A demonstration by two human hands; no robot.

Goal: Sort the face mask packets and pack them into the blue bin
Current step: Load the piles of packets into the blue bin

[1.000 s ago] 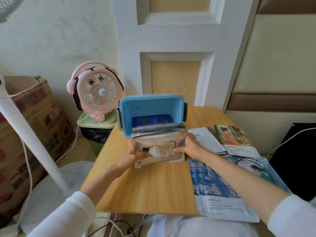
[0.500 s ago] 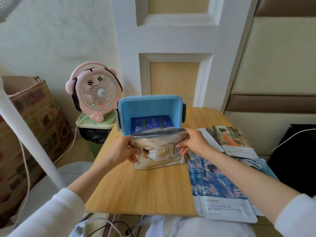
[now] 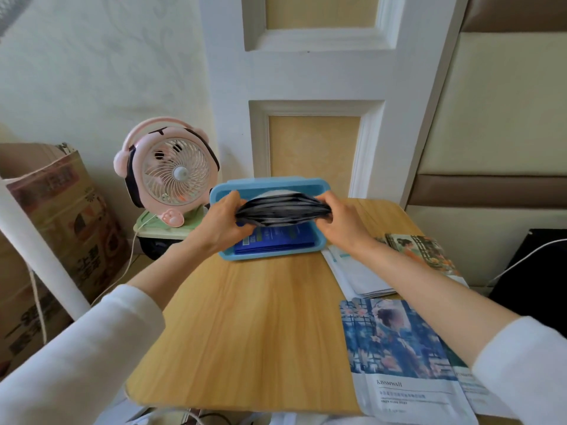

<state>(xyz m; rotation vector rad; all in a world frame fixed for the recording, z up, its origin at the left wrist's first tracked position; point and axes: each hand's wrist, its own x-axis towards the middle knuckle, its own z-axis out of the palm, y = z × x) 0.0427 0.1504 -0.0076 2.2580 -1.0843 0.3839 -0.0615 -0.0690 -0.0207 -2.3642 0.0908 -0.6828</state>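
The stack of packets (image 3: 282,211) has come up off the bench (image 3: 245,332) in front of the blue bin (image 3: 270,255) and now hangs edge-on just above its opening, left hand (image 3: 222,223) and right hand (image 3: 340,220) each clamped on one end. It looks ready to go onto the dark blue packets (image 3: 276,240) already inside; other packets (image 3: 399,348) wait right of the bin.

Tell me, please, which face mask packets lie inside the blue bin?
The dark blue packets on the blue bin's floor. The grey stack is gripped above it by the left hand and right hand; the illustrated packets lie on the table.
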